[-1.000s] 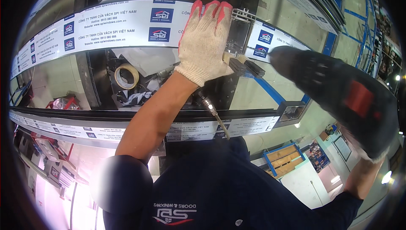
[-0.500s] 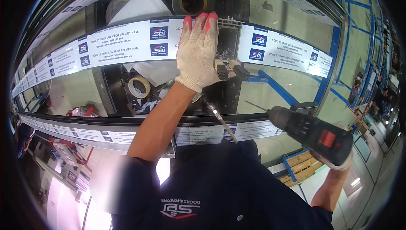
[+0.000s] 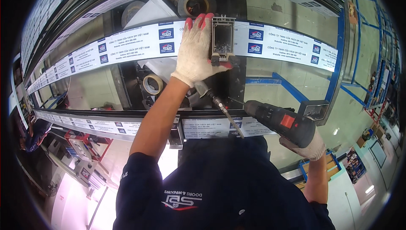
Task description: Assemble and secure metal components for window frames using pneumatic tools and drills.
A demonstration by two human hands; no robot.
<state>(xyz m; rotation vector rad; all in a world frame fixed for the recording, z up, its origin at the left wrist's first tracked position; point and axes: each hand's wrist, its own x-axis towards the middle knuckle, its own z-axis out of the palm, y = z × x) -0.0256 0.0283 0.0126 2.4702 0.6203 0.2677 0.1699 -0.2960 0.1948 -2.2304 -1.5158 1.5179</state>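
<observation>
My left hand (image 3: 196,50), in a cream knit glove with red fingertips, lies flat on a long bar (image 3: 131,43) wrapped in white printed film. Its fingers are stretched out along the left side of a short hollow metal profile piece (image 3: 223,37), and the thumb reaches across that piece's near end. Small shavings sit inside the piece. At the right, my gloved right hand (image 3: 311,145) is closed round the handle of a black and red power drill (image 3: 285,122). The drill's thin bit points left, short of the profile piece. A metal hose fitting (image 3: 222,107) slants below my left wrist.
A second film-covered bar (image 3: 105,127) runs across nearer to me. Tape rolls (image 3: 152,84) and a white sheet (image 3: 154,12) lie on the dark surface between the bars. Blue frame tubing (image 3: 289,88) stands at the right. A person (image 3: 38,134) is at the far left.
The drill in my right hand has moved left, nearer to the bars. My left thumb now shows across the profile piece's near end. The whole view has shifted slightly.
</observation>
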